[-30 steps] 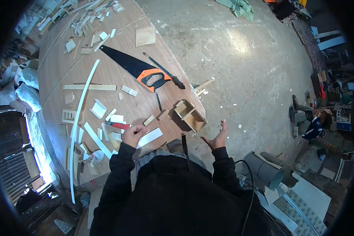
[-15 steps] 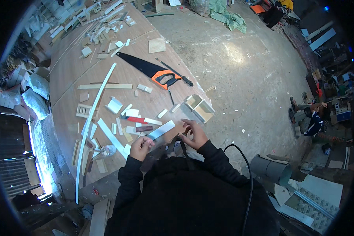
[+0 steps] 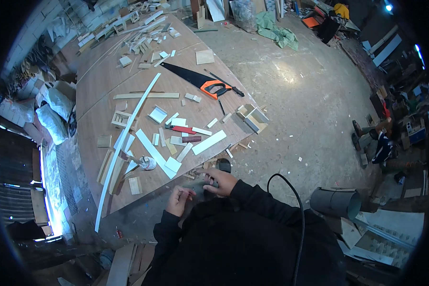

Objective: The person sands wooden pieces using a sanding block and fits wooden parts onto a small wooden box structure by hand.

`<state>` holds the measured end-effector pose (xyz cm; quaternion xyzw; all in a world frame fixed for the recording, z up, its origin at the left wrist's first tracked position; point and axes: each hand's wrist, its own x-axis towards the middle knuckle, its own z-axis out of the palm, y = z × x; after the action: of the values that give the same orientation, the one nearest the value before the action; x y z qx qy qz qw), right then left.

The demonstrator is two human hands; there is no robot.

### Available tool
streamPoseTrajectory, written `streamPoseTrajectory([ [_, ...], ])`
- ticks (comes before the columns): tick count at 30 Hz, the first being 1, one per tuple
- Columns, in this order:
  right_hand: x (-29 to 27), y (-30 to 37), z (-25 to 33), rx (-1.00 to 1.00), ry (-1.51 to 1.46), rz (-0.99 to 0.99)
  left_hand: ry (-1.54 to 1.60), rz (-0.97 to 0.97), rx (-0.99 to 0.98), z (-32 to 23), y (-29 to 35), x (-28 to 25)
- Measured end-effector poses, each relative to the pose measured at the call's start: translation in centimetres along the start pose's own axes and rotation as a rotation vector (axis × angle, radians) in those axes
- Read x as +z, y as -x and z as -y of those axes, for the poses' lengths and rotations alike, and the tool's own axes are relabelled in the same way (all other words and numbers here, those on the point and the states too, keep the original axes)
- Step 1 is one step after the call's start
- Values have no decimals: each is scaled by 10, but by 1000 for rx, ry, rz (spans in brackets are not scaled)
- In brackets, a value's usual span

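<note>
My left hand (image 3: 178, 200) is held just off the table's near edge, with fingers curled in and the thumb against them. What it pinches, if anything, is too small to see. To its right, my right hand (image 3: 220, 183) bends its fingers toward the thumb around a small dark patch that I cannot make out. Ahead of the hands, a pale flat wood strip (image 3: 209, 142) lies on the table (image 3: 100, 164). Beside it are a dark red block (image 3: 191, 139), a red-handled tool (image 3: 182, 129) and a square white piece (image 3: 173, 165).
An orange-handled handsaw (image 3: 195, 81) lies farther back near a thin dark rod (image 3: 224, 82). At the right edge stands a small divided wooden box (image 3: 252, 117). A long thin strip (image 3: 128, 150) crosses the left side, near a white jar (image 3: 148, 163). Another person (image 3: 382, 147) sits far right.
Both hands have drawn back toward my body, off the table's near edge, and are closer together. The view has shifted, so the table appears farther up and right. The pale strip lies uncovered.
</note>
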<state>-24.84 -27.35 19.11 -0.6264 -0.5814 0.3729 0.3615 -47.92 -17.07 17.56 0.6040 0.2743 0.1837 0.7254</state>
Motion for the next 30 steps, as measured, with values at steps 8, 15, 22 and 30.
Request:
streamPoseTrajectory([
  [8,7,25,16,-55,35,-44,54,15,92,1,5,8],
  [15,-8,46,29,-29,15,-62,-194,61,98,10,3,15],
  [22,-25,75,-4,49,-25,-111,122,207,60,-16,-15,69],
  [30,-91,117,-31,6,-70,-132,-283,171,15,-13,-45,143],
])
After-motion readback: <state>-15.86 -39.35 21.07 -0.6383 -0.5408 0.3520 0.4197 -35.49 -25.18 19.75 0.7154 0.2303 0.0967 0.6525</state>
